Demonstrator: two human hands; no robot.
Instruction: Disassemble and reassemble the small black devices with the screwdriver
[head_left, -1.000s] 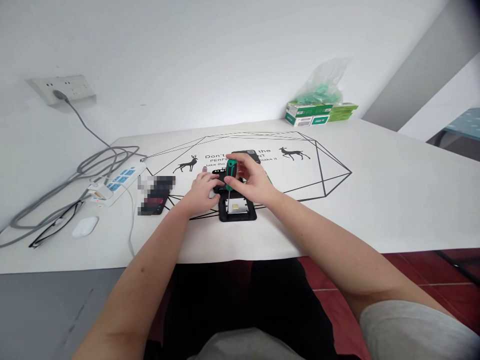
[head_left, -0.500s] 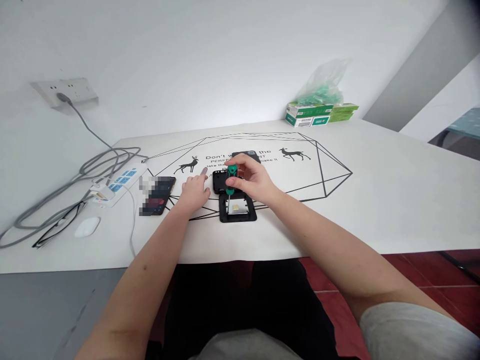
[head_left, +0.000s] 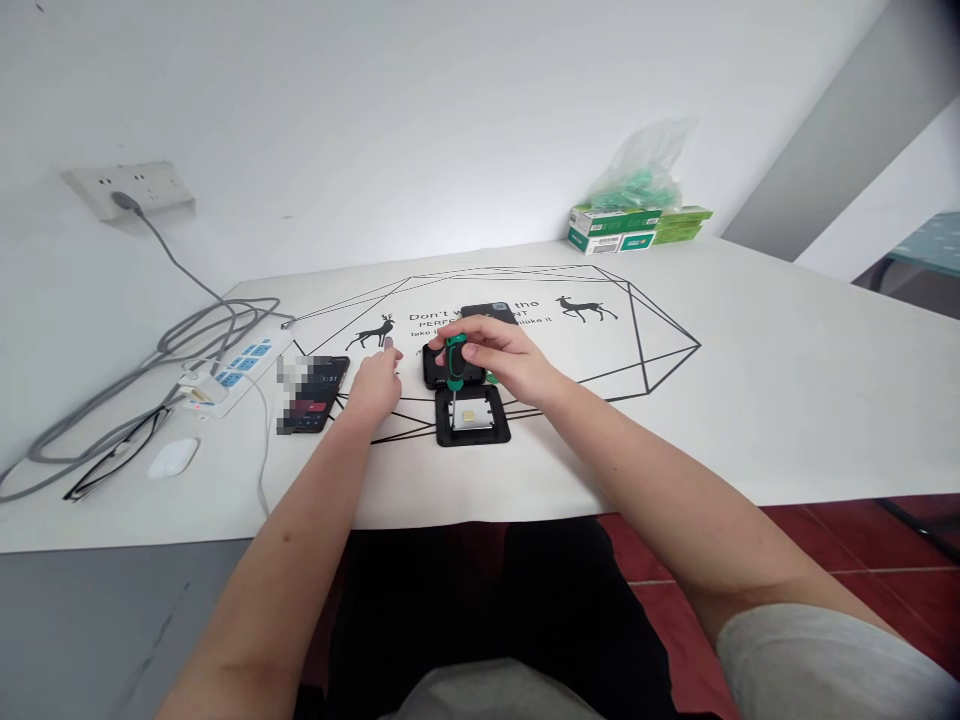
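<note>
My right hand (head_left: 501, 359) grips a small green-handled screwdriver (head_left: 454, 365), held upright with its tip down in a black square frame (head_left: 473, 417) that has a pale metal plate inside. A second black square part (head_left: 435, 367) lies just behind the frame. My left hand (head_left: 374, 382) hovers to the left of these parts, fingers apart, holding nothing. It sits between the black parts and a dark phone (head_left: 317, 391) lying flat with its screen lit.
Another dark phone (head_left: 489, 311) lies behind my right hand. A power strip (head_left: 234, 368) with grey cables, glasses (head_left: 112, 452) and a white mouse (head_left: 172, 457) are at the left. Green boxes (head_left: 615, 229) with a plastic bag stand at the back. The table's front edge is near.
My left hand has left the black part and moved left, fingers opening. My right hand has lowered the screwdriver so its handle sits closer to the frame.
</note>
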